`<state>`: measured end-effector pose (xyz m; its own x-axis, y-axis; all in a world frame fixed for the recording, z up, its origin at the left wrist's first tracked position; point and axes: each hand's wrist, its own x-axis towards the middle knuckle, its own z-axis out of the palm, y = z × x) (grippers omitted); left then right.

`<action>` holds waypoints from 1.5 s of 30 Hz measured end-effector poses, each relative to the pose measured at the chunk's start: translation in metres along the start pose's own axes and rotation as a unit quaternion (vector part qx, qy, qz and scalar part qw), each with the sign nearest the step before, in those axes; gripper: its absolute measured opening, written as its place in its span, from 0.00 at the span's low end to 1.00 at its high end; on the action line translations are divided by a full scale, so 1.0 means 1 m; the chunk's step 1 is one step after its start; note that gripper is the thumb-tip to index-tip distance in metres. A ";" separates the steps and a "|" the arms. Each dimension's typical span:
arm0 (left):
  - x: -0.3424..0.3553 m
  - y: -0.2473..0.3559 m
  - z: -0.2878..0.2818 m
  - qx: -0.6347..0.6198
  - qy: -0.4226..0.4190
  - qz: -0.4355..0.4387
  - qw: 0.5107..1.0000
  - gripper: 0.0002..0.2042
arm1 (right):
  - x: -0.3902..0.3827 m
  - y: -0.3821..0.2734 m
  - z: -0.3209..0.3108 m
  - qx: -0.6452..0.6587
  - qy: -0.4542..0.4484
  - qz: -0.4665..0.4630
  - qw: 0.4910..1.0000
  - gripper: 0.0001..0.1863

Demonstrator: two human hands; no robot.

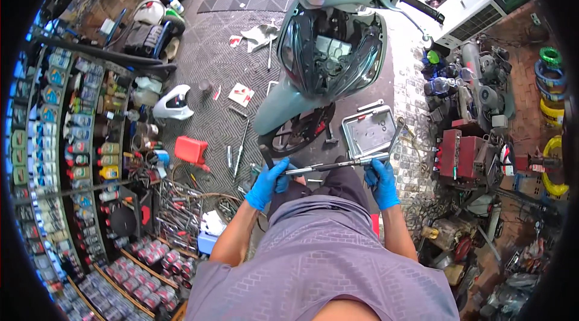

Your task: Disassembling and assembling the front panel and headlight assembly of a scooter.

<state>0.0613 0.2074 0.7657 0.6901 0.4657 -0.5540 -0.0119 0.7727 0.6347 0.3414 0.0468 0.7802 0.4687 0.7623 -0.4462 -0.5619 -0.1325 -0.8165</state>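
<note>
In both gloved hands I hold a long black-and-silver rod [329, 167] crosswise in front of my knees. My left hand [268, 183], in a blue glove, is closed round its left end; a dark handle-like piece [265, 155] sticks up beside that fist. My right hand [381, 183], also gloved in blue, is closed at the right end. A slim silver wrench-like tool [396, 134] slants up from there; whether it joins the rod I cannot tell. Beyond the rod stands a grey-green scooter [283, 104] with its front opened up, dark inner parts and wiring showing.
A grey metal tray [368, 134] lies right of the scooter. On the floor to the left are a red plastic piece [191, 151], a white panel [174, 104] and loose tools [181, 212]. Shelves of bottles [84, 140] line the left; machine parts [482, 85] crowd the right.
</note>
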 end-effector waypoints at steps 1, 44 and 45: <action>0.003 0.006 -0.004 0.006 0.002 0.003 1.000 0.20 | 0.003 -0.001 0.006 0.002 0.005 -0.006 1.000 0.09; 0.221 0.180 0.009 -0.084 0.215 0.136 0.963 0.19 | 0.264 -0.121 0.058 -0.174 -0.088 -0.003 0.981 0.29; 0.227 0.183 0.012 -0.082 0.231 0.129 0.961 0.18 | 0.272 -0.123 0.056 -0.168 -0.092 0.003 0.981 0.29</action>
<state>0.2242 0.4489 0.7626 0.2536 0.7640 -0.5933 -0.2795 0.6451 0.7112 0.5000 0.3061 0.7801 0.3186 0.8581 -0.4027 -0.2927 -0.3150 -0.9028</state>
